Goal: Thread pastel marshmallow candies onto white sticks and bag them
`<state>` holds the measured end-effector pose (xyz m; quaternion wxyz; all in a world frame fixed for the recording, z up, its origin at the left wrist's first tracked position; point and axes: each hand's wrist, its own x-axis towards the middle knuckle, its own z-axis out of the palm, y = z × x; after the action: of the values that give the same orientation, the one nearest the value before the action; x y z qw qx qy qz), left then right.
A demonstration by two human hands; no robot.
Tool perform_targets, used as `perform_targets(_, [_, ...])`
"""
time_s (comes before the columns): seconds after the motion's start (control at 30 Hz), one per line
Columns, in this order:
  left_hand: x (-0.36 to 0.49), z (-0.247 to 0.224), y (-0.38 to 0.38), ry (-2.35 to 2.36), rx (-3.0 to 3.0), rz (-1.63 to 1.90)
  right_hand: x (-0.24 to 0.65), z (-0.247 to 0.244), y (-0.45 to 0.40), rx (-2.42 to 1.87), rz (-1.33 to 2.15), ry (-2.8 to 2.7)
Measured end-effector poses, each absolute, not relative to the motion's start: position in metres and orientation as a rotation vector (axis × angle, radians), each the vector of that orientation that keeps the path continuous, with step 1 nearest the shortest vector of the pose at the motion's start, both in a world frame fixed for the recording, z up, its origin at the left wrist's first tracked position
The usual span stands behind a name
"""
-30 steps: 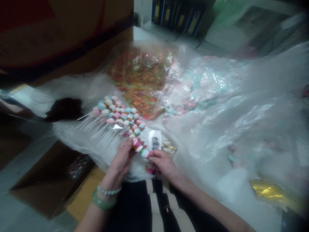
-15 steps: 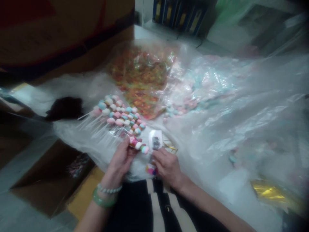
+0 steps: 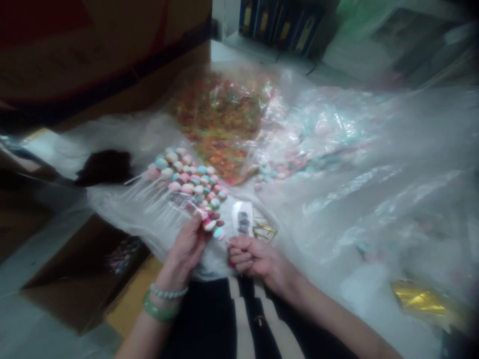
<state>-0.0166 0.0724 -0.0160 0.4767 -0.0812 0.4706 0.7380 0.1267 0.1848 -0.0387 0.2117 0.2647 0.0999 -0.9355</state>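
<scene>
My left hand (image 3: 192, 242), with a bead bracelet and a green bangle on the wrist, is closed on a candy skewer (image 3: 210, 224) with pink, white and pale blue pieces. My right hand (image 3: 250, 257) is closed just to the right of it, fingers curled; a bit of red shows under them, too blurred to name. A white packet or card (image 3: 242, 212) with dark print lies behind the right hand, beside several gold ties (image 3: 265, 229). Beyond my left hand, rows of candy skewers (image 3: 187, 179) lie with their white sticks pointing to the left.
A clear bag of orange and green sweets (image 3: 220, 114) lies at the back. Next to it is a bag of pink and blue sweets (image 3: 314, 124). Cardboard boxes stand at back left (image 3: 112, 50) and lower left (image 3: 63, 299). Gold foil (image 3: 421, 298) lies at right.
My right hand has turned and curled its fingers, hiding the colourful piece that showed below it. The skewer in my left hand has tipped downward and shifted slightly left.
</scene>
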Motion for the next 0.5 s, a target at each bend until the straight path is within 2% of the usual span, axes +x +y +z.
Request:
perform_targets(0.1, [-0.018,-0.016,0.074,1.148,-0.259,1.759,0.124,-0.041,0.179,0.730,-2.641,0.256])
perform_targets(0.23, [-0.018,-0.017,0.076,1.197,-0.329,1.781,0.121,-0.035,0.174,0.847,-2.751,0.496])
perform_targets(0.4, [-0.015,-0.019,0.079,1.216,-0.328,1.755,0.115,-0.019,0.167,1.267,-2.605,1.340])
perform_targets(0.5, [-0.019,-0.017,0.079,1.191,-0.337,1.815,0.114,-0.011,0.167,1.245,-2.451,1.644])
